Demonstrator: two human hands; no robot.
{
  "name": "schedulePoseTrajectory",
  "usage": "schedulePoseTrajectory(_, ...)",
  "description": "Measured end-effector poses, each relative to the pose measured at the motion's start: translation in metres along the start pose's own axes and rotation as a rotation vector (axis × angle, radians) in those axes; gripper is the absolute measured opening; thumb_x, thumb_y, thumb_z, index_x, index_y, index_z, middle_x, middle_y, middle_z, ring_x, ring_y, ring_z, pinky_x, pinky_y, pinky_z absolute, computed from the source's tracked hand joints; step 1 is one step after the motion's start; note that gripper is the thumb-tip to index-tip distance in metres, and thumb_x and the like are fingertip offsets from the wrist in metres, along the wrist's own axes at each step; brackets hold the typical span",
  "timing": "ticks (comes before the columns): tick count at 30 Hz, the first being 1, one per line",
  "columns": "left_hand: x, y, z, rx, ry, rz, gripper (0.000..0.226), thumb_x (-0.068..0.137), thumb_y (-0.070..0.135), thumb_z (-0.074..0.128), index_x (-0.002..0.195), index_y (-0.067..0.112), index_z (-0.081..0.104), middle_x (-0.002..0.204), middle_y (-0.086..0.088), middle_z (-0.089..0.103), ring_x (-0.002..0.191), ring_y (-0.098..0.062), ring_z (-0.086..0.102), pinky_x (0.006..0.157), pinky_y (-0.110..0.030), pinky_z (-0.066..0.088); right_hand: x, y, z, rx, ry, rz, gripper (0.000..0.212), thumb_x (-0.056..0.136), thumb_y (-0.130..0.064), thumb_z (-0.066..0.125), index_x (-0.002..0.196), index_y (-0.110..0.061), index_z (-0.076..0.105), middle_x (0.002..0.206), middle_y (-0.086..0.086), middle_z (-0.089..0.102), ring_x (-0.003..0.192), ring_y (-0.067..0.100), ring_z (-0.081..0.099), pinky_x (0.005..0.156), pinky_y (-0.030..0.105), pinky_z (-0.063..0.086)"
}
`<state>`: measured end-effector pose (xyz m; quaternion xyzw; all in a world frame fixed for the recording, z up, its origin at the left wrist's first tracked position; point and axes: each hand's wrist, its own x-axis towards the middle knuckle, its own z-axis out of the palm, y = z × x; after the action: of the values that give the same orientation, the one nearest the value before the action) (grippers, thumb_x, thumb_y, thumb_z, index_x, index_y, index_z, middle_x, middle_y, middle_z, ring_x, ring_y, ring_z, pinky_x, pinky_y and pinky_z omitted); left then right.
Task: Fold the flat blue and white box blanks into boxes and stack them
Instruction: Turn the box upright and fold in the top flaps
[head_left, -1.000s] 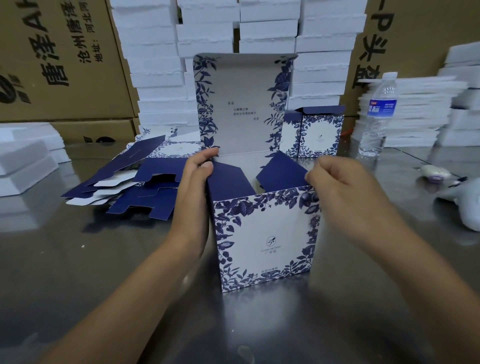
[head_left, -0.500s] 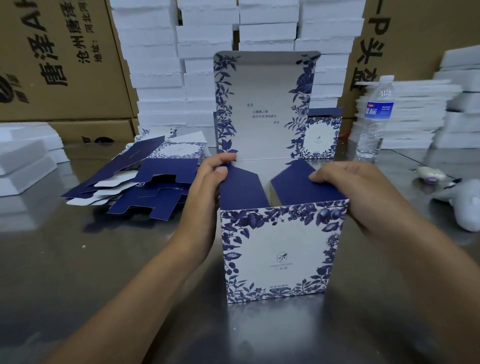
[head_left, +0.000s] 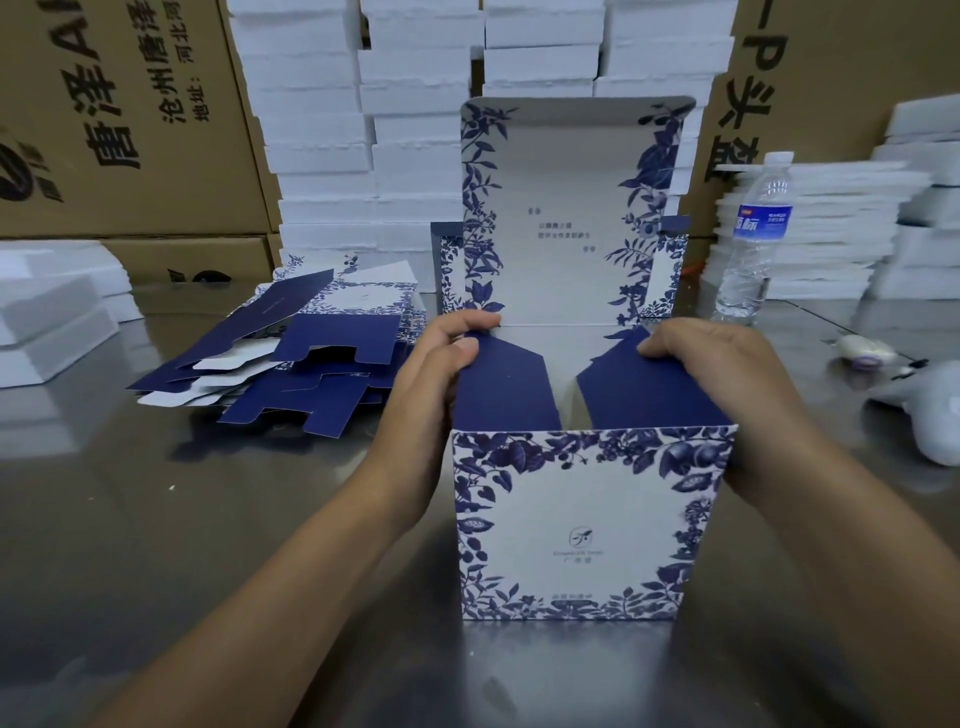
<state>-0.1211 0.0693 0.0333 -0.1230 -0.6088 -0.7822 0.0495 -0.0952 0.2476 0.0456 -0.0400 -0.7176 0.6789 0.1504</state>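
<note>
A blue and white floral box (head_left: 582, 525) stands upright on the steel table in front of me, its tall lid flap raised at the back. My left hand (head_left: 441, 374) grips the box's left side, thumb pressing the dark blue left flap inward. My right hand (head_left: 727, 384) grips the right side, fingers curled over the dark blue right flap, which leans inward. A pile of flat blue and white blanks (head_left: 306, 353) lies to the left. A finished box (head_left: 449, 270) stands behind the raised lid, mostly hidden.
White foam stacks (head_left: 363, 130) and brown cartons (head_left: 119, 119) line the back. A water bottle (head_left: 753, 239) stands at the right, with more foam sheets (head_left: 852, 234) behind it. A white object (head_left: 930, 415) and a small pale item (head_left: 865, 351) lie at the right edge.
The box has shifted right and nearer to me. Both side flaps have folded further inward under my thumb and fingers. The finished box at the back is now mostly hidden by the lid.
</note>
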Motion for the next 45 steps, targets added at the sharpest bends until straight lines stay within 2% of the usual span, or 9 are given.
schedulePoseTrajectory(4,-0.011,0.005,0.015,0.134,0.042,-0.038,0.022,0.099,0.01,0.032,0.09,0.014,0.052,0.079,0.007,0.05,0.07,-0.003,0.048,0.068,-0.014,0.042,-0.002,0.0,0.002,0.004,-0.008,-0.014,0.02,0.081,-0.009,0.056,0.063,-0.014,0.049,0.074,0.013,0.041,0.068,0.022,0.037,0.057,0.028,0.025)
schedulePoseTrajectory(8,0.009,0.013,0.017,0.143,0.033,-0.12,0.028,0.097,-0.009,0.021,0.089,0.006,0.044,0.078,0.004,0.042,0.059,0.001,0.045,0.056,-0.007,0.035,-0.002,0.003,0.002,0.042,0.022,0.031,0.017,0.083,-0.014,0.06,0.066,-0.015,0.054,0.066,0.01,0.046,0.059,0.018,0.042,0.055,0.023,0.031)
schedulePoseTrajectory(13,0.015,0.013,0.024,0.282,0.086,-0.157,0.027,0.098,0.002,0.036,0.076,0.014,0.045,0.076,0.003,0.043,0.063,-0.004,0.04,0.043,-0.006,0.034,-0.002,-0.001,0.001,-0.034,0.048,-0.021,0.009,0.082,-0.01,0.056,0.074,-0.007,0.06,0.073,0.011,0.039,0.067,0.02,0.034,0.048,0.021,0.026)
schedulePoseTrajectory(20,0.003,0.011,0.015,0.139,-0.01,-0.075,0.04,0.095,-0.011,0.017,0.075,0.011,0.043,0.077,0.0,0.045,0.045,0.004,0.05,0.051,-0.011,0.039,-0.005,-0.004,0.003,-0.017,0.076,-0.043,0.004,0.082,-0.009,0.057,0.079,-0.01,0.057,0.069,0.011,0.043,0.06,0.018,0.041,0.042,0.016,0.031)
schedulePoseTrajectory(23,0.003,0.01,0.013,0.154,-0.037,-0.058,0.041,0.094,-0.014,0.016,0.075,0.01,0.044,0.077,-0.001,0.044,0.042,0.006,0.05,0.051,-0.011,0.039,-0.002,-0.004,0.002,-0.017,0.1,-0.1,0.019,0.083,-0.005,0.055,0.071,-0.02,0.055,0.066,-0.008,0.053,0.043,-0.007,0.046,0.039,0.004,0.032)
schedulePoseTrajectory(31,0.003,0.005,0.014,0.187,0.018,0.066,0.04,0.094,-0.016,0.025,0.069,0.012,0.039,0.07,0.0,0.043,0.059,-0.001,0.044,0.053,-0.006,0.034,0.001,-0.005,0.001,-0.086,0.037,-0.217,0.035,0.09,0.003,0.043,0.061,-0.016,0.042,0.049,-0.007,0.05,0.044,-0.004,0.04,0.045,0.003,0.029)
schedulePoseTrajectory(37,-0.017,-0.016,-0.001,0.187,-0.019,0.202,0.02,0.098,0.02,0.042,0.091,0.037,0.047,0.06,0.04,0.052,0.06,0.02,0.049,0.068,-0.016,0.042,0.007,-0.008,-0.001,-0.158,0.008,-0.224,0.038,0.098,-0.005,0.036,0.067,-0.024,0.043,0.034,-0.023,0.046,0.04,-0.011,0.047,0.046,0.001,0.033)
schedulePoseTrajectory(42,-0.016,-0.017,0.001,0.199,0.051,0.307,0.033,0.092,0.041,0.037,0.081,0.025,0.064,0.078,0.026,0.067,0.073,0.01,0.06,0.064,-0.004,0.043,0.0,-0.006,0.002,0.162,0.059,-0.029,0.041,0.093,-0.038,0.049,0.064,-0.012,0.059,0.053,0.005,0.053,0.043,0.006,0.046,0.043,0.014,0.036)
schedulePoseTrajectory(45,-0.015,-0.014,0.0,0.159,0.047,0.295,0.037,0.084,0.046,0.04,0.076,0.021,0.066,0.074,0.02,0.069,0.067,0.006,0.061,0.059,-0.007,0.045,-0.006,-0.006,0.003,0.102,0.061,-0.074,0.029,0.087,-0.029,0.063,0.066,-0.009,0.057,0.039,-0.009,0.051,0.033,0.0,0.044,0.035,0.007,0.033)
